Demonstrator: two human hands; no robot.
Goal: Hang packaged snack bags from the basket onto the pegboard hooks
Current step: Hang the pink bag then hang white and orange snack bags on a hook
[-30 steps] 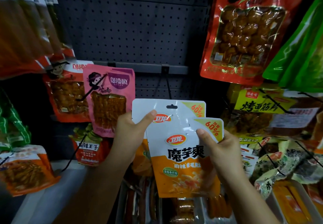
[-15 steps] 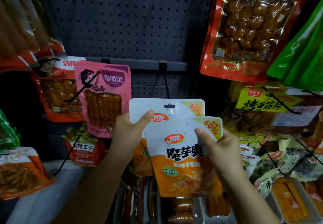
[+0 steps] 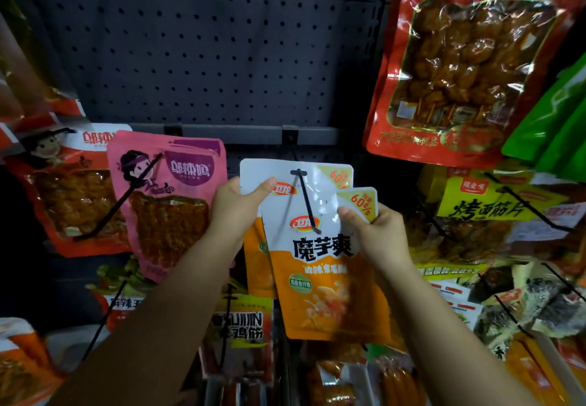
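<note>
1. Left hand [image 3: 236, 212] grips the back snack bag [image 3: 253, 172] at its white top edge, thumb across the front. The black hook [image 3: 306, 202] already pokes through that bag's hang hole.
2. Right hand [image 3: 377, 231] pinches the front snack bag [image 3: 317, 278] near its top right corner. It overlaps the back one, and the hook's tip lies over its white top.
3. Both sit in front of the grey pegboard [image 3: 196, 50], between a pink packet [image 3: 168, 202] and a big red packet [image 3: 459, 66].
</note>
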